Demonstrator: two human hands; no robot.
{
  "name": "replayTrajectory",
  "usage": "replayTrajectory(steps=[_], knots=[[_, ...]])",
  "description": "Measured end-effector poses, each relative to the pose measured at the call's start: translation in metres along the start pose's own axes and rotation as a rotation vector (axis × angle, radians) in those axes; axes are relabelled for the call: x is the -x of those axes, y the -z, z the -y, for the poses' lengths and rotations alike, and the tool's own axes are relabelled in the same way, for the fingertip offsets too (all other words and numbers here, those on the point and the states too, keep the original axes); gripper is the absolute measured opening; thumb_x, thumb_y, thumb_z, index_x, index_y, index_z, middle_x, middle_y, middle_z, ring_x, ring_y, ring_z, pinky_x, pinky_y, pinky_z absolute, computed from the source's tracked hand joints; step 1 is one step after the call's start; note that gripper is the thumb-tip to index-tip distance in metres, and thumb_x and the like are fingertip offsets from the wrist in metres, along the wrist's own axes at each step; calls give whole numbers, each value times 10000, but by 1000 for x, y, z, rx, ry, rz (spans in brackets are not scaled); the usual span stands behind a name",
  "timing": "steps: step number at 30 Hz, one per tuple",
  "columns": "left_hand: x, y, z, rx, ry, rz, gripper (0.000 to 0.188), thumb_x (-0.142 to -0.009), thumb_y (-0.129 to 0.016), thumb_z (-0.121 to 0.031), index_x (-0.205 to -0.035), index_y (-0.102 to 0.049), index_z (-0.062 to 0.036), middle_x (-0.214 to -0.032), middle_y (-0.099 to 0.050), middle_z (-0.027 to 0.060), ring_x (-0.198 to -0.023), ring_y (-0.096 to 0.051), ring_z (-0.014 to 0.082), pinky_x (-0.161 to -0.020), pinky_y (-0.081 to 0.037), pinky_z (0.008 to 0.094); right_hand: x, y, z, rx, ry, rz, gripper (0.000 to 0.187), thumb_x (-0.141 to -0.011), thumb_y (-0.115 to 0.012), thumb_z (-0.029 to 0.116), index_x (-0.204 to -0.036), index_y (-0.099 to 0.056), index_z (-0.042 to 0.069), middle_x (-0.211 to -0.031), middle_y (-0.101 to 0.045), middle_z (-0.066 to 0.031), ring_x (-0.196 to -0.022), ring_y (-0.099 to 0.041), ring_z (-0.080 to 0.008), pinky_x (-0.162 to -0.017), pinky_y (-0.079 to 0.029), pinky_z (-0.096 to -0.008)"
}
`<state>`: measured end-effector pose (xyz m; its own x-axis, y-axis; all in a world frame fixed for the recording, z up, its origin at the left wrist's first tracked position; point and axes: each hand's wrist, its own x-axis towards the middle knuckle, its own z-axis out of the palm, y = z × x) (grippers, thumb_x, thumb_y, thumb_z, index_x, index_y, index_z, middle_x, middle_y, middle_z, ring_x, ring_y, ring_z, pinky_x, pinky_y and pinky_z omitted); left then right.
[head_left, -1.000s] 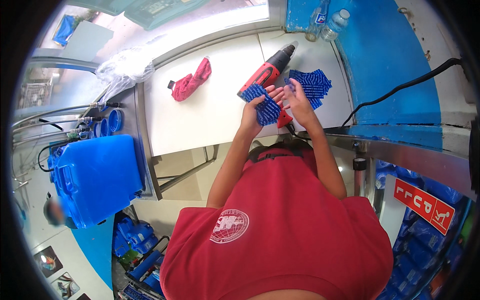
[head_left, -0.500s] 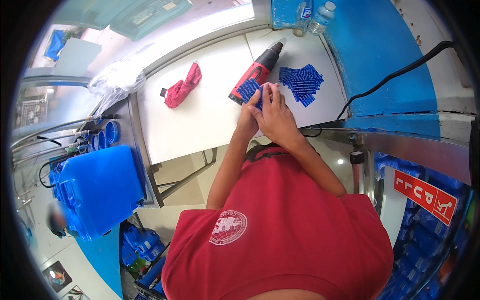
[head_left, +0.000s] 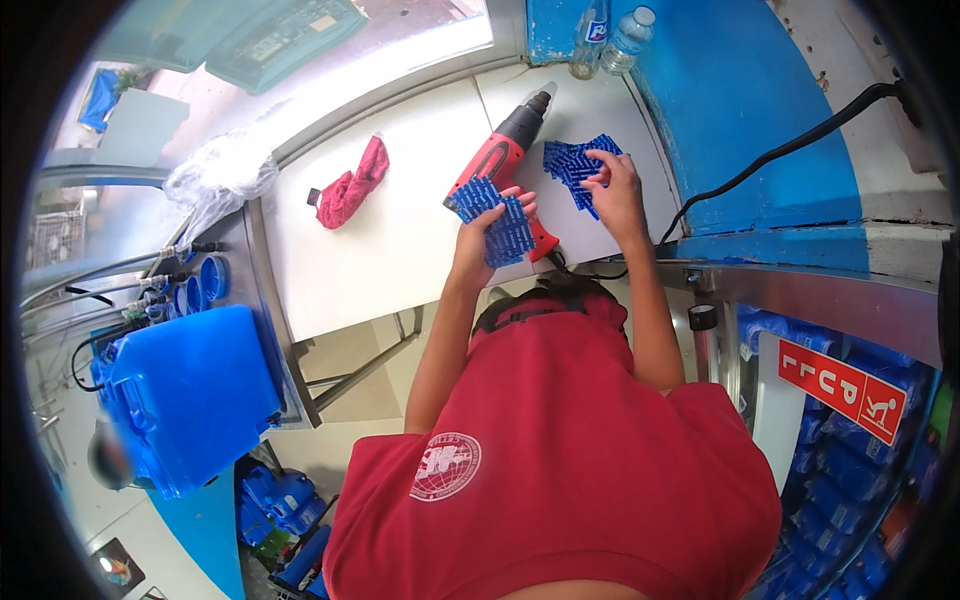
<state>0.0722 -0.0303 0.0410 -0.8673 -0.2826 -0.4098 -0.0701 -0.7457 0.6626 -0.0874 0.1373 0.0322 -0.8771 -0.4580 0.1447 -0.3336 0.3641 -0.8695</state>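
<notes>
My left hand (head_left: 476, 243) is closed around a few flat blue printed shrink seals (head_left: 509, 240), fanned out over the palm with the thumb on top. Beneath that hand lies a red and black heat gun (head_left: 500, 148) on the white table, its nozzle pointing away toward the far side. To the right is a loose pile of the same blue seals (head_left: 568, 162). My right hand (head_left: 622, 195) is at the pile's right edge, fingers bent and apart, with nothing visible between them.
A crumpled red cloth (head_left: 352, 188) lies on the white table (head_left: 400, 260). Two clear bottles (head_left: 628, 42) stand in the far corner. A black cable (head_left: 780, 150) runs down the right wall. Left of the table are a large blue jug (head_left: 195, 390) and several blue caps (head_left: 213, 277).
My hands, together before, have parted. The right one moved right to the pile of seals; the left stayed over the heat gun, turning its seals into fuller view. The view shifted slightly.
</notes>
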Motion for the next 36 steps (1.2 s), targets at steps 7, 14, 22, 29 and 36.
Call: replayTrajectory(steps=[7,14,22,29,36], knots=[[-9,3,4,31,63,72,447,-979,-458,-108,-1387,-461,75,-1326,-609,248,-1178,-648,305,-1022,-526,412,-18,-4,-63,537,263,76,509,-741,-826,205,-1218,-670,117,-1188,-578,-108,-1138,-557,-317,-1011,-421,-466],[-7,5,7,14,96,98,480,-987,-464,-147,-1425,-438,48,-1381,-580,227,-1232,-616,304,-1029,-516,406,-30,-14,-60,704,95,85,423,-715,-848,255,-1073,-663,125,-1154,-590,-80,-1139,-546,-308,-991,-399,-470],[-4,14,2,56,61,0,426,-993,-445,-131,-1368,-498,63,-1281,-644,227,-1149,-664,305,-993,-540,411,-49,-3,-60,437,-96,123,448,-775,-824,242,-1130,-644,37,-1095,-689,-181,-1041,-646,-375,-933,-487,-454],[-9,20,6,7,-38,-47,366,-985,-532,-148,-1307,-559,24,-1179,-689,174,-1060,-692,251,-930,-557,361,-54,8,-26,-67,-223,149,377,-810,-816,132,-1130,-664,1,-994,-723,-110,-863,-680,-162,-808,-534,-308],[-11,12,-7,-26,-9,56,460,-989,-613,-335,-1337,-557,-39,-1154,-684,115,-988,-701,199,-842,-584,341,-23,-7,36,-367,-150,380,280,-859,-773,49,-1117,-665,27,-941,-681,4,-790,-622,-48,-734,-508,-198]])
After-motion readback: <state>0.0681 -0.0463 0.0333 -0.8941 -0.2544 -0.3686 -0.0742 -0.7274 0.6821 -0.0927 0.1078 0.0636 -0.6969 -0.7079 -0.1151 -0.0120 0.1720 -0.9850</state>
